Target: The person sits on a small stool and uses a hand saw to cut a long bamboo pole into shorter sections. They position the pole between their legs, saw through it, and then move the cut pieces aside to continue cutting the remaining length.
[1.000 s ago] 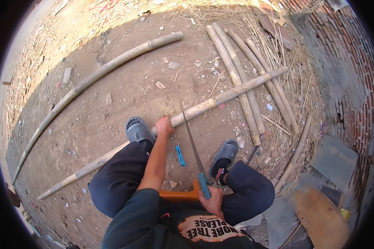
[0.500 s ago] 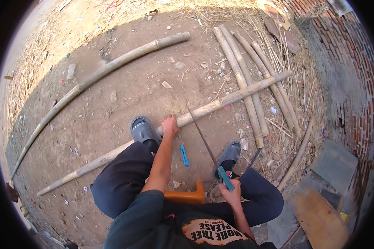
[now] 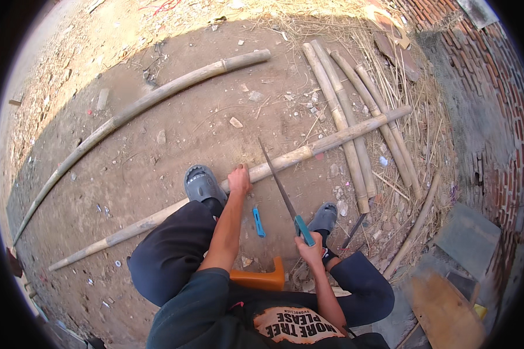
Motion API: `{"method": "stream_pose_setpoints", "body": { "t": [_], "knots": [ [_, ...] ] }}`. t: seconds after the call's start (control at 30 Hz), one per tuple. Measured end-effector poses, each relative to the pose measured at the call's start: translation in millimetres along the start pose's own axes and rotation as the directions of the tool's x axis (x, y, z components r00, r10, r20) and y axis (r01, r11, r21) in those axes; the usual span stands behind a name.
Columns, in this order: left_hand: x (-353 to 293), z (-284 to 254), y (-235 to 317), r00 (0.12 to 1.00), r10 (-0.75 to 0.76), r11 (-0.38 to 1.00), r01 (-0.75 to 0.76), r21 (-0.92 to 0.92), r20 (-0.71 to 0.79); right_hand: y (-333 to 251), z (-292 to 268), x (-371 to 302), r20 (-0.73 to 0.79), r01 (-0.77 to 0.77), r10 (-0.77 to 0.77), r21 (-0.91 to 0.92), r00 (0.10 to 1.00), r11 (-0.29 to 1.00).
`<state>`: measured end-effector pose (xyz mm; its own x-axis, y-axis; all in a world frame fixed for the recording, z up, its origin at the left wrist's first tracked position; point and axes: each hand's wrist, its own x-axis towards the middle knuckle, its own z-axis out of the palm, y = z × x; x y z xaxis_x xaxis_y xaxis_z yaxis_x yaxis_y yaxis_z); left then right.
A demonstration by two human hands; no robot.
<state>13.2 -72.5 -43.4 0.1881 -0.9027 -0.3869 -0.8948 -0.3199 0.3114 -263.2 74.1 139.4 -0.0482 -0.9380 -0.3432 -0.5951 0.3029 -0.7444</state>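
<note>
A long bamboo pole [image 3: 332, 140] lies slantwise in front of me, its right end resting across several shorter bamboo pieces. My left hand [image 3: 239, 179] is closed around the pole, just right of my grey clog [image 3: 202, 184]. In my right hand [image 3: 310, 248] is the teal handle of a hand saw [image 3: 281, 189]. The blade crosses the pole a little to the right of my left hand, and its tip sticks out beyond the far side. On the dirt between my feet lies a blue utility knife [image 3: 258, 222].
An orange plastic stool [image 3: 261, 278] shows beneath me. Another long bamboo pole [image 3: 135, 109] curves across the ground at far left. Cut bamboo pieces [image 3: 334, 110] lie at right, near dry straw. A brick wall [image 3: 489, 116] and flat boards [image 3: 468, 235] border the right side.
My right hand has pushed the saw forward and slightly left, so more of the blade reaches past the pole. My left hand stays on the pole.
</note>
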Motion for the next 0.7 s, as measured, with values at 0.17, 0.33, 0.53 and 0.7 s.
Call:
{"method": "stream_pose_setpoints", "body": {
  "t": [0.17,0.33,0.53,0.7],
  "knots": [
    [5.8,-9.8,-2.9,1.0,-0.005,1.0,0.005,-0.021,0.012,-9.6,-45.3,-49.7,0.068,-0.007,0.01,-0.042,0.998,0.999],
    [9.9,3.6,-3.3,1.0,-0.02,0.999,0.02,-0.027,0.008,-17.9,-43.7,-43.8,0.018,-0.09,0.091,-0.007,0.996,0.996],
    [7.6,-5.2,3.2,1.0,0.011,1.0,-0.01,-0.015,0.008,-8.5,12.6,2.1,0.004,0.096,-0.096,-0.072,0.995,0.993],
    [-1.7,2.1,-1.6,1.0,-0.007,1.0,0.007,-0.012,-0.01,-20.6,-58.8,-73.7,0.051,-0.056,0.056,-0.003,0.997,0.998]
  ]
}}
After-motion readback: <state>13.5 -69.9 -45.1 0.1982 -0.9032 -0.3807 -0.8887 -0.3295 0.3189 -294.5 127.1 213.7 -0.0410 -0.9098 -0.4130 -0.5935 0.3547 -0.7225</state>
